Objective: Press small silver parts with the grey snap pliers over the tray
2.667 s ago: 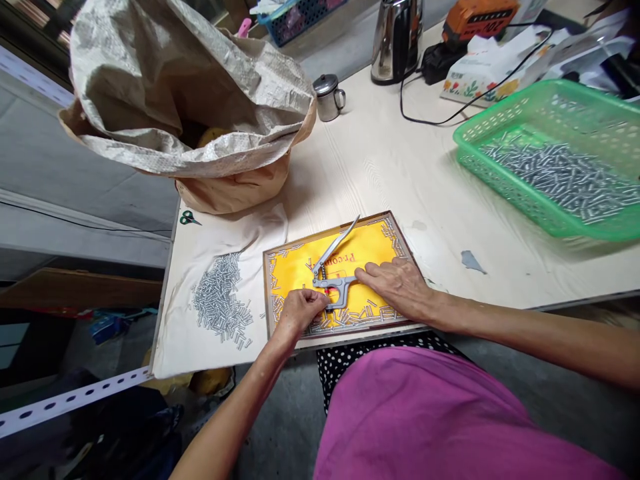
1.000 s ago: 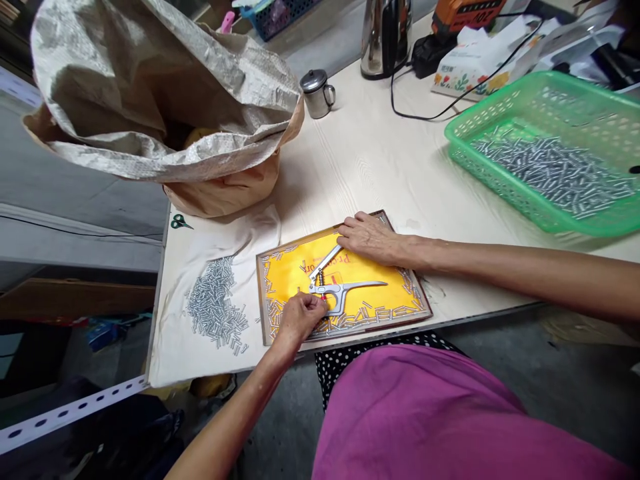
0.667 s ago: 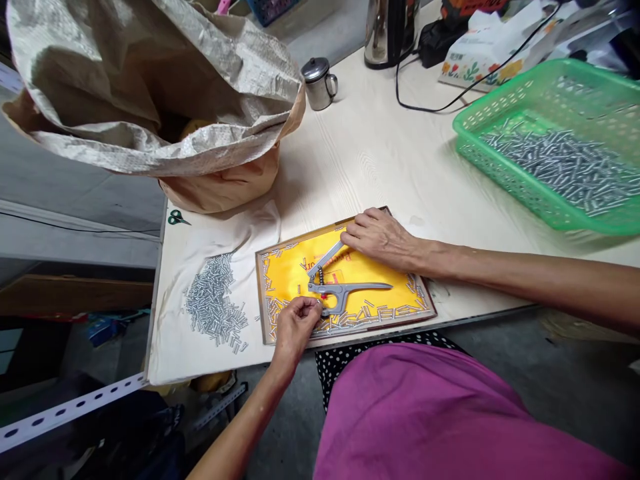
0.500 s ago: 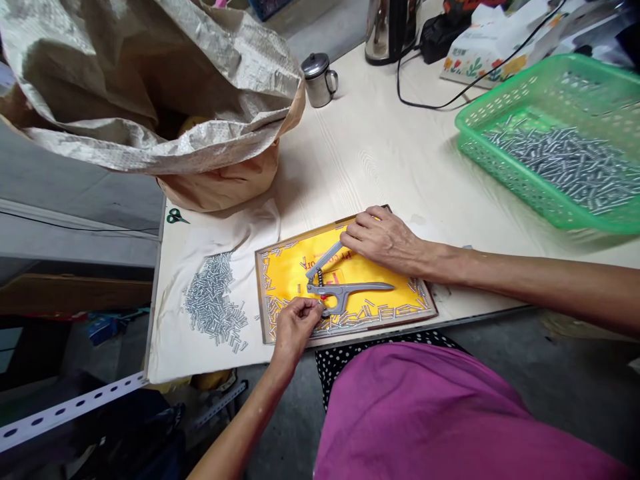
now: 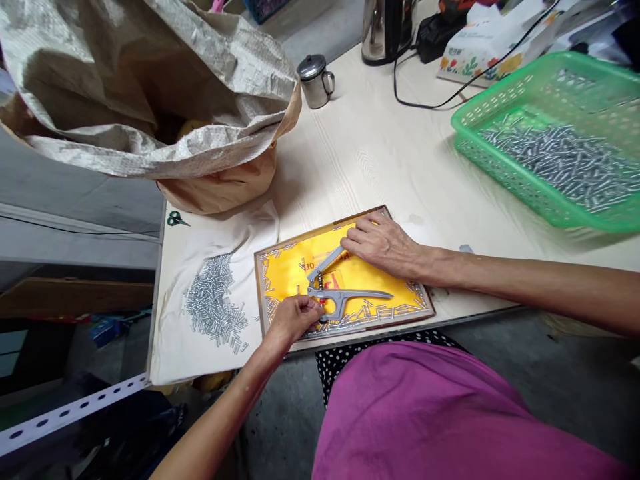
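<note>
A pair of grey metal spring pliers (image 5: 333,290) lies on a wooden-framed tray (image 5: 285,283) lined with yellow cloth. Small metal pins line the inside of the frame. My left hand (image 5: 295,318) pinches at the pliers' sprung head, and its fingertips hide whatever lies there. My right hand (image 5: 383,245) rests flat over the end of the upper handle, fingers spread, with the lower handle pointing right beneath it. A pile of loose pins (image 5: 215,300) lies on a white cloth (image 5: 225,233) left of the tray.
A green plastic basket (image 5: 480,117) of metal pins stands at the right of the table. A large woven sack (image 5: 150,87), a steel mug (image 5: 315,83), a kettle (image 5: 387,33), a tissue box (image 5: 480,53), a black cable (image 5: 425,103) and green-handled scissors (image 5: 177,219) surround the tray.
My right hand has moved from the lower handle to the upper handle's end. The pliers have turned, so the lower handle now points right. The view has shifted slightly.
</note>
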The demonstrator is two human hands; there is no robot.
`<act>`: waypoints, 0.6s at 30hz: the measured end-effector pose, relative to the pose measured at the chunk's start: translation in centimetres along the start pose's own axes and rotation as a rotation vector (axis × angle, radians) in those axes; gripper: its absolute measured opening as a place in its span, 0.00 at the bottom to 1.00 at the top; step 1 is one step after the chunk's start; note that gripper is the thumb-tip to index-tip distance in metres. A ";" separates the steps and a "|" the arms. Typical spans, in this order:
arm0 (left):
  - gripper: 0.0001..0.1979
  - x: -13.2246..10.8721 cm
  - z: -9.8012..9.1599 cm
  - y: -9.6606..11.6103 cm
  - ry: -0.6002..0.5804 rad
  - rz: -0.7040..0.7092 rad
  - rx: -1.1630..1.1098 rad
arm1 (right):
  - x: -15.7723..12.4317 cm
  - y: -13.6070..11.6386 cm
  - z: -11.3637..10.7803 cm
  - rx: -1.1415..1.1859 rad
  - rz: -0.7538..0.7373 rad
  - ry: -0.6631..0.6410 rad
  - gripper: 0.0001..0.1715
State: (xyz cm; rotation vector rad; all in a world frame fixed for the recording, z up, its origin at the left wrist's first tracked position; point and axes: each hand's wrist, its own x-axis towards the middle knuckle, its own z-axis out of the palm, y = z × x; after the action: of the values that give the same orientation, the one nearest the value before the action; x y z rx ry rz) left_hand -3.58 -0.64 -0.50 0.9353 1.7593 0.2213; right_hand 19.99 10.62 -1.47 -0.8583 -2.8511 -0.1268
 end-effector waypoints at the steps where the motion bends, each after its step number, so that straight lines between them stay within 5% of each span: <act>1: 0.10 0.0 0.0 0.0 0.000 -0.003 0.009 | -0.2 0.0 0.2 0.010 0.005 -0.008 0.18; 10: 0.07 0.1 0.2 0.5 0.002 -0.054 -0.024 | -1.7 -1.3 1.7 0.157 0.099 -0.046 0.16; 15: 0.07 0.2 0.0 0.7 -0.025 -0.073 0.013 | -3.0 -2.9 0.7 0.233 0.094 -0.048 0.54; 18: 0.07 0.3 -0.1 0.8 -0.042 -0.066 0.059 | -3.4 -3.3 0.1 0.238 0.081 -0.106 0.62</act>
State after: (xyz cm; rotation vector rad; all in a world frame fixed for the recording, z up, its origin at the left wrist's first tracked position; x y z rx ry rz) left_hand -3.30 0.12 -0.18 0.9165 1.7626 0.1068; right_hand 20.96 6.02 -2.31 -0.9521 -2.8433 0.2697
